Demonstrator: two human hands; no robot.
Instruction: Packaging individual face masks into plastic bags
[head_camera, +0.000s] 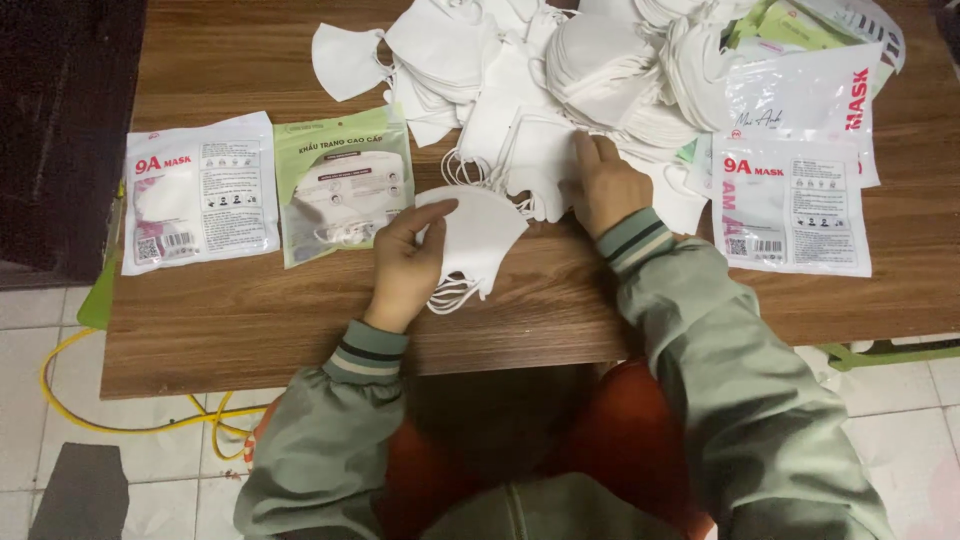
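Note:
My left hand (405, 262) grips a small stack of folded white face masks (480, 235) just above the wooden table (250, 320), ear loops hanging below it. My right hand (606, 185) lies flat, fingers pressed on loose white masks (535, 160) at the near edge of a big heap of white masks (560, 70). The two hands are about a hand's width apart. Both sleeves are grey-green with striped cuffs.
A green-fronted mask packet (342, 185) and a white mask packet (200, 192) lie left of my left hand. More white packets (795, 200) are stacked at the right. A single mask (345, 62) lies at the back. A yellow cable (120, 425) runs over the tiled floor.

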